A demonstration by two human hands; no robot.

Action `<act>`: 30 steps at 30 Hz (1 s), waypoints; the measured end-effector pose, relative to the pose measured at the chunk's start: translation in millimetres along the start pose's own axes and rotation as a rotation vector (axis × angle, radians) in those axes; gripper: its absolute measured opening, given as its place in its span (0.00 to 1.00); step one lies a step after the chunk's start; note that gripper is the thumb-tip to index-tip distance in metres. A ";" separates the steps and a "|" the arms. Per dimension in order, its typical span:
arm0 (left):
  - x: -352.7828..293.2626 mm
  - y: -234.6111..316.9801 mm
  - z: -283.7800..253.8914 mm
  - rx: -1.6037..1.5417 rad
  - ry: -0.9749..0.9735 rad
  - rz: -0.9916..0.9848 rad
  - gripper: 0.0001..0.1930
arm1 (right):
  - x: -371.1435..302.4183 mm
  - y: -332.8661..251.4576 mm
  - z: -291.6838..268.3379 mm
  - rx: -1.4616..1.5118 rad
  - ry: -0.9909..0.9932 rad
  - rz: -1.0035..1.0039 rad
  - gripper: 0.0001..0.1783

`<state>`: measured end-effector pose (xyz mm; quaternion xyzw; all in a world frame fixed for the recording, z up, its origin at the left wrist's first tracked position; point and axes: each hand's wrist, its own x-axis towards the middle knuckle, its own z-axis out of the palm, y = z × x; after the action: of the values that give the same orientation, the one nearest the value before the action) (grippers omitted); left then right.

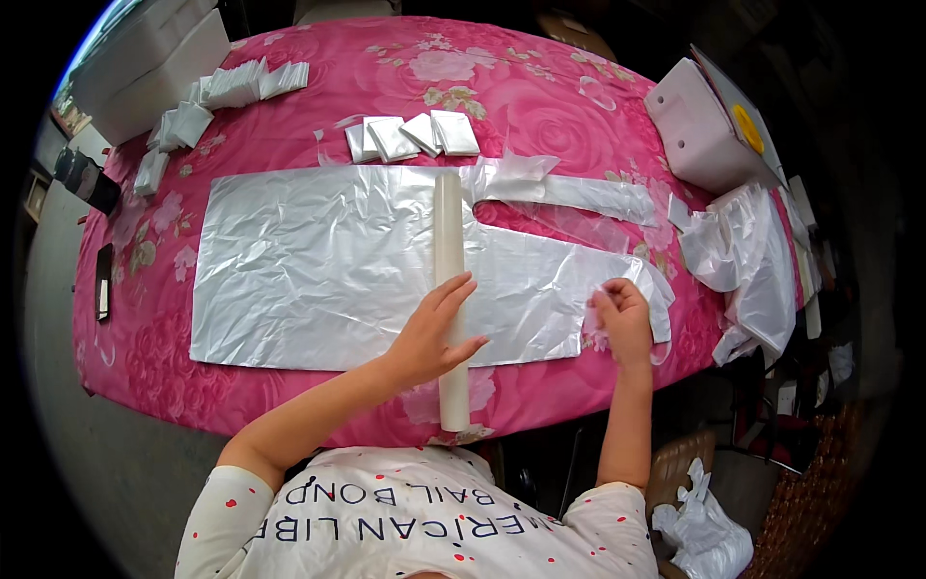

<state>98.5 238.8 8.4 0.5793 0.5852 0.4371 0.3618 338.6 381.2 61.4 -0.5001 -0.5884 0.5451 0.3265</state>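
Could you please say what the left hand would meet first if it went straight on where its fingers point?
The left hand lies over the white roll; straight on, forward and to the right, it would probably meet the silver sheet first, though depth is unclear.

White shirt (405, 521), red-dotted sleeves (220, 521)

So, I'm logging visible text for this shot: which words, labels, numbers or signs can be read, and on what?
Shirt: two rows of dark capital letters, upside down in this view; legible in part, but I won't copy the wording.
Dark bottle: any marks are too small to read.
Silver sheet, pale roll, folded packets: no lettering that I can make out.
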 end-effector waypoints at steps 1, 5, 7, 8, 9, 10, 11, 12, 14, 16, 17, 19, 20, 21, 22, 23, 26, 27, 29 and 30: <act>-2.1 9.1 3.1 -0.259 -0.059 -0.124 0.31 | -14.0 2.2 30.4 -0.016 -0.089 -0.047 0.06; 3.3 5.3 -3.5 -0.774 -0.219 -0.627 0.20 | -69.9 -1.8 120.8 -0.296 -0.524 -0.283 0.11; -1.7 -6.5 -23.5 -0.781 -0.177 -0.644 0.14 | -85.6 1.7 138.7 -0.345 -0.480 -0.547 0.12; -8.3 -15.9 -39.1 -0.768 -0.144 -0.625 0.13 | -92.3 3.5 143.3 -0.365 -0.464 -0.679 0.13; -16.7 -24.6 -58.0 -0.755 -0.107 -0.606 0.13 | -98.8 3.0 142.4 -0.463 -0.396 -0.656 0.14; -23.9 -33.1 -81.2 -0.689 -0.108 -0.627 0.13 | -104.7 2.9 137.3 -0.562 -0.319 -0.627 0.15; -33.0 -40.8 -107.4 -0.619 -0.108 -0.650 0.13 | -109.3 4.4 131.8 -0.657 -0.241 -0.598 0.15; -43.2 -51.9 -131.3 -0.557 -0.095 -0.690 0.12 | -111.6 7.8 126.6 -0.788 -0.163 -0.569 0.22; -66.9 -69.9 -176.7 -0.466 -0.060 -0.755 0.11 | -115.2 12.4 120.8 -0.975 -0.277 -0.291 0.27; -87.4 -83.5 -211.1 -0.420 -0.016 -0.790 0.10 | -121.4 19.6 116.7 -1.022 -0.424 -0.027 0.31; -94.5 -88.4 -223.4 -0.400 0.017 -0.797 0.09 | -123.7 23.3 118.8 -1.004 -0.441 0.002 0.30; -100.0 -88.6 -242.7 -0.310 0.009 -0.806 0.09 | -127.0 29.2 123.6 -0.967 -0.476 0.059 0.28; -101.5 -87.0 -248.8 -0.264 0.007 -0.810 0.09 | -126.9 33.6 123.3 -0.883 -0.461 0.109 0.27; -101.8 -84.4 -251.2 -0.209 0.050 -0.805 0.09 | -126.3 38.0 121.5 -0.799 -0.446 0.158 0.27; -101.7 -81.6 -252.4 -0.153 0.093 -0.799 0.09 | -125.9 40.3 119.6 -0.715 -0.431 0.207 0.26; -100.9 -80.7 -254.5 -0.097 0.138 -0.791 0.09 | -124.3 35.7 119.0 -0.721 -0.434 0.211 0.26; -94.0 -73.7 -237.9 0.677 0.255 -0.382 0.13 | -121.0 24.1 116.2 -0.753 -0.429 0.203 0.26; -85.9 -65.0 -219.4 0.978 0.315 -0.164 0.14 | -120.9 28.4 114.1 -0.772 -0.422 0.185 0.25; -61.0 -51.2 -168.5 0.710 0.292 -0.020 0.19 | -122.1 31.1 112.2 -0.804 -0.420 0.169 0.25; -49.8 -44.4 -137.6 0.595 0.249 0.053 0.20 | -121.8 29.7 112.1 -0.809 -0.419 0.169 0.25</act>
<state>-42.2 178.9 11.9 0.6167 0.7118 0.3236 0.0908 276.2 228.0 30.7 -0.5127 -0.7643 0.3855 -0.0664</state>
